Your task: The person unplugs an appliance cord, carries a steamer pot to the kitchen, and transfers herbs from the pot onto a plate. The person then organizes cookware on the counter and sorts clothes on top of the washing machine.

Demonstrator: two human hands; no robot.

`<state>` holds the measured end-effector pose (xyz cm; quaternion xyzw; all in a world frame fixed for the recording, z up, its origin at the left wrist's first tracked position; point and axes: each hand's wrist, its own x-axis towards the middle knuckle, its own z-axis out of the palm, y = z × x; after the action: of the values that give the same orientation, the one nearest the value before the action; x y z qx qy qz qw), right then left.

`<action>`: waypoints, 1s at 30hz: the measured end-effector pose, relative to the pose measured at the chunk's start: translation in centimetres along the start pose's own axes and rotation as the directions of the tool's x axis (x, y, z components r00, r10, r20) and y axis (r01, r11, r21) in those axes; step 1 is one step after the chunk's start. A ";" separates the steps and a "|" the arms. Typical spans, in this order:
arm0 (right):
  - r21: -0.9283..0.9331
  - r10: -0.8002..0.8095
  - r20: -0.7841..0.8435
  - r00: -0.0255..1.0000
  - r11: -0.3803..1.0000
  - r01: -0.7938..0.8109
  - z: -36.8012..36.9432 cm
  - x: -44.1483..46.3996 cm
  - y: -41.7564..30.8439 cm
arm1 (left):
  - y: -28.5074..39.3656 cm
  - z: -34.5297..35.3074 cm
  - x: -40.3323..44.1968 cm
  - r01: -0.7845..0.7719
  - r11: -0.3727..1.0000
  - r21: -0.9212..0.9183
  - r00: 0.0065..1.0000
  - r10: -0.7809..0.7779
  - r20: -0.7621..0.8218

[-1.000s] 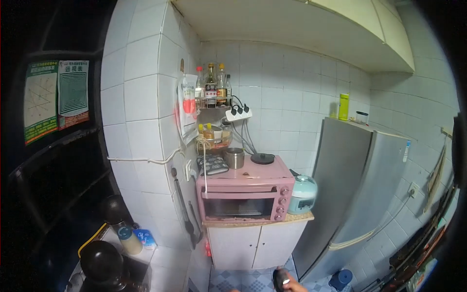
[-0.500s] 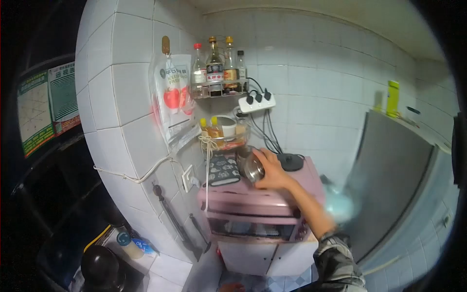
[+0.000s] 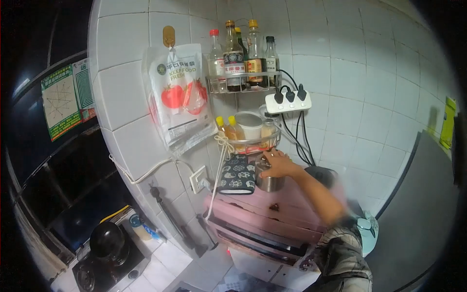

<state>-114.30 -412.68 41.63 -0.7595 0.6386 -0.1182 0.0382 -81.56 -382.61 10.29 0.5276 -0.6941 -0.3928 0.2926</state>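
Observation:
My right hand is over the mouth of a metal pot on top of the pink oven. Its thumb and fingers are curled down around something shiny at the rim, whose shape is mostly hidden under the palm. Left of the pot, touching or nearly touching it, lies a dark patterned cloth item. A black round lid-like object is partly behind my right forearm. My left hand is out of view.
Above the oven are a bottle rack, a lower rack with a white tub, and a white power strip with cords. A plastic bag hangs left. A black pan is lower left; the fridge stands right.
The view has moved closer to the oven. My right hand first came up from low down with a shiny metal object, then moved from beside the pot's rim to over its mouth.

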 end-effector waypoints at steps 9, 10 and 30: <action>0.084 -0.338 -0.481 0.809 0.901 0.426 -4.4 -7.0 -15.4 | 1.2 -3.8 -7.8 0.039 0.975 0.220 0.994 -0.015 -0.106; 0.102 -0.388 -0.460 0.798 0.870 0.482 -3.4 -8.0 -18.4 | 0.1 -4.5 -9.7 0.074 0.968 0.240 0.995 -0.056 -0.084; 0.438 -0.462 0.882 -0.091 0.877 -0.198 55.8 -47.0 -46.9 | -22.8 -5.5 -57.8 0.590 0.354 -0.726 0.092 -0.923 -0.374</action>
<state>-63.85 -363.30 -8.83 -0.6264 0.2723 0.3323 0.6504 -49.88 -331.37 -5.86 0.8479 -0.0132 -0.3563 0.3922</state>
